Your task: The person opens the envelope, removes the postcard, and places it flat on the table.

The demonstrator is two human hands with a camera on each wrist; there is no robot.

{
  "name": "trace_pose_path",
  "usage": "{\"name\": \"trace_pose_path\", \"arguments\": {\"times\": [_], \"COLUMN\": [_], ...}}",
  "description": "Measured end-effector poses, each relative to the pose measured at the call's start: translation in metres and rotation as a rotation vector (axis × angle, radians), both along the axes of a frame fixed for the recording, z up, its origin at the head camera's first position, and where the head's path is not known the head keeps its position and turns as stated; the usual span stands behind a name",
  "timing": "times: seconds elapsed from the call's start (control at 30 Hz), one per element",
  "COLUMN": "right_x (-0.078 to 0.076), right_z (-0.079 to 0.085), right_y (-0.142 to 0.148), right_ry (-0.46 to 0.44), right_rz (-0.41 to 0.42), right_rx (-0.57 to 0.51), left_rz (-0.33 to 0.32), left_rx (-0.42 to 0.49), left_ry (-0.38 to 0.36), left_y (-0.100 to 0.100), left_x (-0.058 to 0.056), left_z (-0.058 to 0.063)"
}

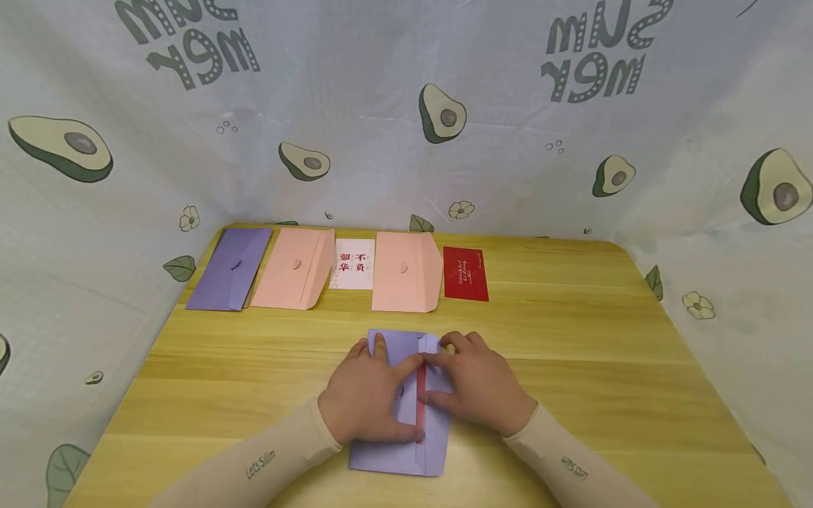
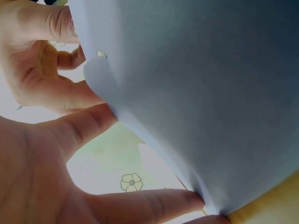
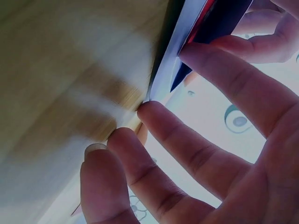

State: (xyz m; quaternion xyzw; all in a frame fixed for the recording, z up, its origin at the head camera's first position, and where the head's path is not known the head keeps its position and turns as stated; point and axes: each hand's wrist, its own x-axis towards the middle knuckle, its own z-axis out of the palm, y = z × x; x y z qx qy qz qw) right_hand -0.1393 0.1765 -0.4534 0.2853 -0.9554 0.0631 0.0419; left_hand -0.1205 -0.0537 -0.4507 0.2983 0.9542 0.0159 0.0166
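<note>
A lavender envelope point(image 1: 384, 455) lies at the front middle of the table, its flap point(image 1: 437, 423) folded out to the right. In its mouth shows a narrow strip of a red card point(image 1: 420, 416); the rest is hidden inside. My left hand point(image 1: 368, 398) rests spread over the envelope, index fingertip and thumb tip at the mouth. From the right, my right hand point(image 1: 483, 384) reaches over the flap, its index finger and thumb touching the red strip. The two index fingertips meet near the strip's upper end. In the right wrist view, the right fingers point(image 3: 187, 144) are fairly straight along the envelope's edge.
Along the back stand out a purple envelope point(image 1: 231, 271) at the left, a pink envelope point(image 1: 288, 271), a white card with red characters point(image 1: 353, 279), another pink envelope point(image 1: 400, 286) and a red card point(image 1: 466, 286). An avocado-printed curtain point(image 1: 381, 190) hangs behind the wooden table point(image 1: 603, 395).
</note>
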Motion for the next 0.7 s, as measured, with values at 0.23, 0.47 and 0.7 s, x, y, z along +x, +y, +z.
{"name": "trace_pose_path", "arguments": {"times": [0.23,0.47,0.7], "right_x": [-0.0011,-0.0003,-0.0002], "right_z": [0.0019,0.0007,-0.0005], "right_y": [0.0,-0.0007,0.0003], "right_ry": [0.004,0.017,-0.021], "right_rz": [0.006,-0.011,-0.053], "right_rx": [-0.019,-0.052,-0.045], "left_rz": [0.001,-0.003,0.0], "left_rx": [-0.004,-0.004,0.002], "left_ry": [-0.004,-0.007,-0.025], "left_y": [-0.0001,0.0004,0.0008], "left_x": [-0.0003,-0.0008,-0.0006], "left_z": [0.0009,0.0005,0.0018]}}
